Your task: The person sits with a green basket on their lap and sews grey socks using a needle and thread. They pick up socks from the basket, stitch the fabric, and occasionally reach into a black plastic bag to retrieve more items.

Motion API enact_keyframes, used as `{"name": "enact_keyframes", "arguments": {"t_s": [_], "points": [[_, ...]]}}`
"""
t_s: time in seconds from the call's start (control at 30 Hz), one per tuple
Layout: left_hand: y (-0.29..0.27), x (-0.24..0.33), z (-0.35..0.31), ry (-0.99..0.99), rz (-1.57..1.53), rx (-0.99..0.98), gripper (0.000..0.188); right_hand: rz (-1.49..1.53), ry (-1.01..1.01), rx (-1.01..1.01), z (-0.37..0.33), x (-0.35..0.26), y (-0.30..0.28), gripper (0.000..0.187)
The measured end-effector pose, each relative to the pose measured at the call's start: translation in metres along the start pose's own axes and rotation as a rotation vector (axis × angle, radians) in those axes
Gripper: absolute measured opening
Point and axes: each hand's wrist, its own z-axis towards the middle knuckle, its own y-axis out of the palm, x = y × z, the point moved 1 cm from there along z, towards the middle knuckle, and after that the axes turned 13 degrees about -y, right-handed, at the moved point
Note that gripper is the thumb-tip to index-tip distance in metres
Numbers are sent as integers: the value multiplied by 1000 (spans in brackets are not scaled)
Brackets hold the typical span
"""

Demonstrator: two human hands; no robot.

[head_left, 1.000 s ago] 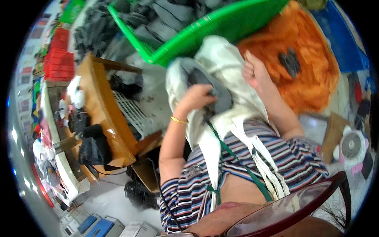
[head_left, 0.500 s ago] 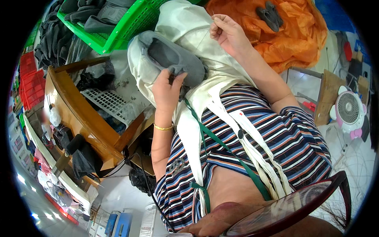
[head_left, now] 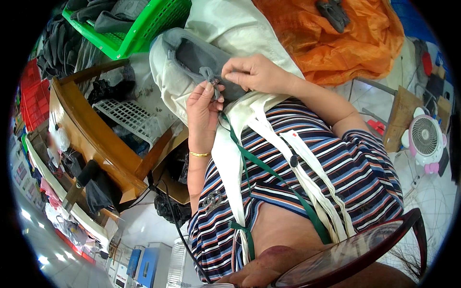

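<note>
A soft grey slipper [head_left: 224,58] lies on the white cloth [head_left: 221,21] over my lap, its opening facing up. My left hand [head_left: 202,106] is closed at its near edge, thumb and fingers pinching a small grey fabric bow [head_left: 207,76]. Just right of the bow is my right hand [head_left: 259,74], its thumb and forefinger pressed together over the slipper. Whatever is in that pinch is too small to make out.
A green basket [head_left: 144,33] of grey slippers stands at far left. On the orange sheet [head_left: 355,53] at far right lies a dark grey piece [head_left: 333,17]. A wooden frame [head_left: 91,129] is on the left, a white fan [head_left: 425,137] on the right.
My right hand has come down and left from its raised place above the orange sheet to the slipper. My left fingers have shifted, and the grey bow now shows above them.
</note>
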Motion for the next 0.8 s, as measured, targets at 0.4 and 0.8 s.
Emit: {"name": "enact_keyframes", "arguments": {"t_s": [0.4,0.8], "points": [[-7,-4,4,-3,-73,-90,17,-363,-211,-34,3,-2,9,14],[-7,-2,3,-5,-44,-66,18,-347,-185,-43,4,0,9,14]]}}
